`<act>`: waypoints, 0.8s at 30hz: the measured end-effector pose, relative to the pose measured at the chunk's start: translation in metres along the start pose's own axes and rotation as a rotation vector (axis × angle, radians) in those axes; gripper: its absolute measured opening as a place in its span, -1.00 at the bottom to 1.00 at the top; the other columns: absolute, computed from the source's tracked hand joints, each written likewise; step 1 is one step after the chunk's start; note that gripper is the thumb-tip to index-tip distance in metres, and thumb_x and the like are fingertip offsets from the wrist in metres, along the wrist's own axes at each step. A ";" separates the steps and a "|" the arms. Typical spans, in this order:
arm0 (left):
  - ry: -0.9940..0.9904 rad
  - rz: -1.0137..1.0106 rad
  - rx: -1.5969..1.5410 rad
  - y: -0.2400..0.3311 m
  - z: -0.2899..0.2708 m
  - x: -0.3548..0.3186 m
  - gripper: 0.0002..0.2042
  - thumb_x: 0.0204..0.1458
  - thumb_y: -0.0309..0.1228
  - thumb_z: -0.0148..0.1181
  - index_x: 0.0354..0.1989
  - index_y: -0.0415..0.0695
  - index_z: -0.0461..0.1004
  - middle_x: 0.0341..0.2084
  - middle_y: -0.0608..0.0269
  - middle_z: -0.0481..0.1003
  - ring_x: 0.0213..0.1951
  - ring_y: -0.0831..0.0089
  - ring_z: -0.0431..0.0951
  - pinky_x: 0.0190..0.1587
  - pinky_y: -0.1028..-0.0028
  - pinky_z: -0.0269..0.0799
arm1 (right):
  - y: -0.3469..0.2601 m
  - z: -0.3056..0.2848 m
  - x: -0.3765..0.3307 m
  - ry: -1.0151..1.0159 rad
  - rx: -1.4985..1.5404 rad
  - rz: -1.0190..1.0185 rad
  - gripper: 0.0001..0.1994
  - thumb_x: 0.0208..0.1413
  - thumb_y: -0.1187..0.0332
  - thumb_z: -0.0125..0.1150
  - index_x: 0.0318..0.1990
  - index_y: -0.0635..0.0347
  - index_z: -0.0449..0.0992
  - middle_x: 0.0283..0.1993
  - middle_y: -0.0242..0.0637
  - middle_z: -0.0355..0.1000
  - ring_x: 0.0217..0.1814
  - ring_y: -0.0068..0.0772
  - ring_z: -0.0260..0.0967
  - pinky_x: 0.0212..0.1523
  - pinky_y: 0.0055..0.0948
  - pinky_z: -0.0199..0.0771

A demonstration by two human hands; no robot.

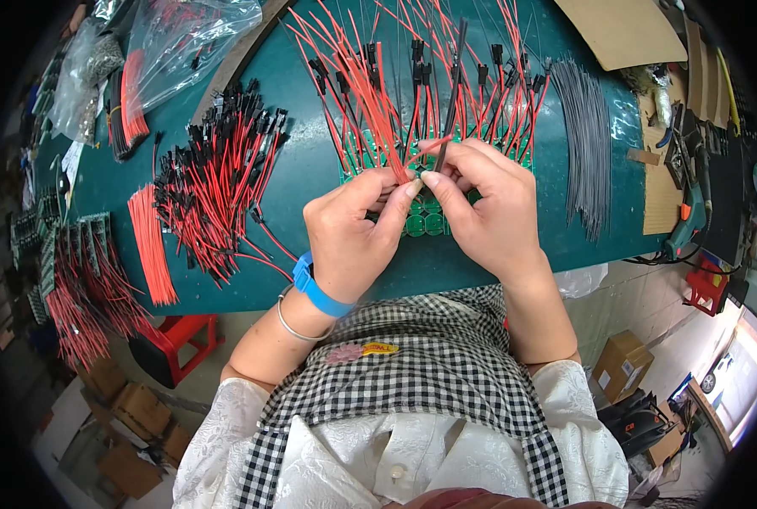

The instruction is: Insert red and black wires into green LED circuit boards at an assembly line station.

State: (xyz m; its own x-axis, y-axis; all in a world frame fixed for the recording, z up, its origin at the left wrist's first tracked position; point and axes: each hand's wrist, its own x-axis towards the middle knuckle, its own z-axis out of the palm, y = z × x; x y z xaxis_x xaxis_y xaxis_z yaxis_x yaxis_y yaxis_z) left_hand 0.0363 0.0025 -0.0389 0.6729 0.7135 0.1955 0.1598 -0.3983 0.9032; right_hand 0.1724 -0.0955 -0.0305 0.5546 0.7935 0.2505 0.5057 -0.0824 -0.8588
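Observation:
Both my hands meet over a panel of small round green circuit boards near the table's front edge. My left hand is closed, thumb against fingers, on a bunch of loose red wires that fans up and away. In my right hand, thumb and forefinger pinch a few thin black wires. The fingertips of the two hands almost touch, and they hide the wire ends. Behind them, red and black wires with black connectors stand up from the boards.
Left of the boards lies a heap of red-black connector leads, beside a stack of red wires. Black wires lie to the right. A clear plastic bag is at the back left; a green tool sits at the right edge.

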 end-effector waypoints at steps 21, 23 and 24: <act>0.004 0.086 0.109 0.001 0.001 -0.002 -0.84 0.02 -0.56 0.38 -0.22 -0.27 0.62 -0.45 0.12 0.65 -0.45 0.40 0.68 -0.41 0.51 0.55 | 0.013 -0.019 -0.013 0.124 0.298 0.221 -0.92 0.03 0.60 0.39 -0.29 0.37 0.67 -0.27 -0.20 0.61 -0.32 -0.52 0.57 -0.35 -0.60 0.59; -0.029 0.068 0.070 0.008 -0.003 -0.001 -0.83 0.08 -0.60 0.33 -0.15 -0.32 0.62 -0.40 0.14 0.67 -0.38 0.51 0.70 -0.33 0.56 0.61 | 0.013 -0.018 -0.012 0.125 0.293 0.203 -0.92 0.02 0.60 0.39 -0.30 0.38 0.67 -0.29 -0.20 0.61 -0.33 -0.52 0.57 -0.36 -0.60 0.59; -0.055 0.024 0.028 0.010 -0.004 -0.001 -0.85 0.09 -0.60 0.32 -0.16 -0.32 0.62 -0.40 0.15 0.67 -0.38 0.51 0.70 -0.33 0.56 0.62 | 0.013 -0.018 -0.011 0.123 0.290 0.194 -0.92 0.02 0.60 0.39 -0.30 0.38 0.67 -0.29 -0.19 0.61 -0.34 -0.52 0.57 -0.36 -0.60 0.59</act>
State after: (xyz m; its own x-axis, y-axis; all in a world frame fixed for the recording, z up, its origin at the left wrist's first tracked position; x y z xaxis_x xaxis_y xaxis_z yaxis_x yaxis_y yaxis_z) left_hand 0.0345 -0.0003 -0.0287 0.7153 0.6710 0.1951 0.1628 -0.4316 0.8873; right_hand 0.1843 -0.1164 -0.0361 0.7060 0.7000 0.1076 0.1848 -0.0354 -0.9821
